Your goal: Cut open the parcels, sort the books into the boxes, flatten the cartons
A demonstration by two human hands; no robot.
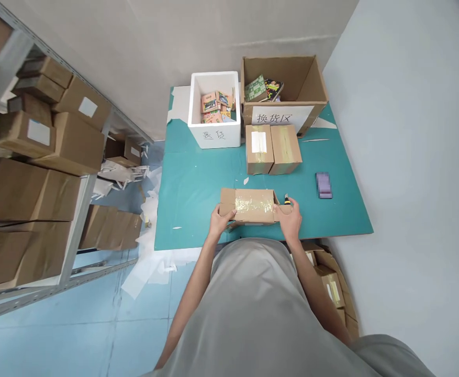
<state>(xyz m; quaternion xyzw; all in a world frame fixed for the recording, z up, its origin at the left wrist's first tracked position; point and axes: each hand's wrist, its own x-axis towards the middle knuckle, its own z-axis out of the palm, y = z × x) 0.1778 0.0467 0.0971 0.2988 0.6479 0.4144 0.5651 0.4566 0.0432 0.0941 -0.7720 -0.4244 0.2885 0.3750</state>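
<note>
A small cardboard box (255, 205) with shiny clear tape along its top lies at the table's near edge, its side flaps sticking out at both ends. My left hand (218, 222) grips the left end, thumb on top near the tape. At the other end my right hand (291, 220) pinches the right flap between thumb and fingers. A black-and-yellow utility knife (287, 200) shows just beyond my right fingers; whether that hand also holds it, I cannot tell. The undersides of both hands' grips are hidden.
On the green table (198, 193) stand a white foam box (215, 137) of booklets, a large open carton (284, 112) with books, two taped boxes (259, 159) and a purple phone-like object (324, 185). Shelves of cartons (76, 141) rise at left; a wall (417, 157) borders the right.
</note>
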